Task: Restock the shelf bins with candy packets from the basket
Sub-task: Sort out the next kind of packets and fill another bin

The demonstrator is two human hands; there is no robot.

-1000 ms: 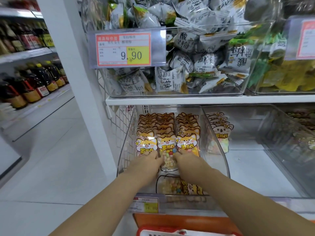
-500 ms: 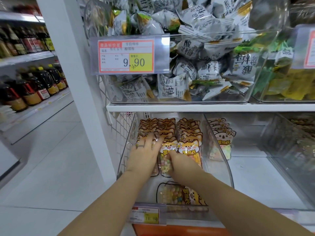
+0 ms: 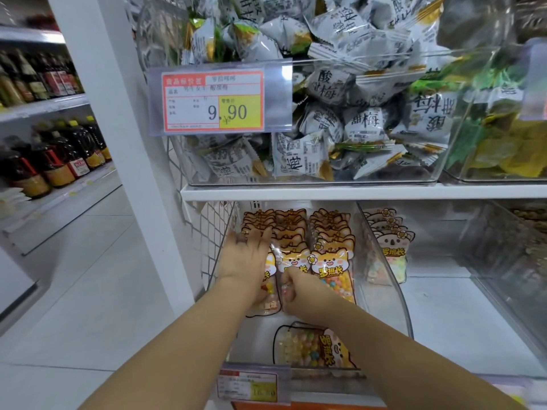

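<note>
**Q:** Nearest items, with counts?
**A:** One lower price tag [image 3: 247, 386] is on the front lip of the lower bin [image 3: 254, 344]. One flat packet [image 3: 313, 347] lies just behind it on the bin floor.

**Q:** State of the two hands?
**A:** The left hand [image 3: 245, 258] has its fingers straight and spread, and it rests against the left row. The right hand [image 3: 299, 291] has its fingers curled and pinches the front packet [image 3: 291, 261] of the middle row.

**Q:** Stock in that bin?
**A:** The cat packets [image 3: 331, 232] stand upright in three rows that run to the back. The count per row cannot be read.

**Q:** Farther items?
**A:** One row of koala packets [image 3: 387, 250] stands in the neighbouring bin [image 3: 438, 306] on the right. One shelf up, the upper bin [image 3: 384, 180] holds a heap of grey-white plum packets [image 3: 340, 113], too many to count. It carries one upper price tag [image 3: 213, 100], marked 9.90. Bottles [image 3: 59, 155] fill two shelves at far left.
</note>
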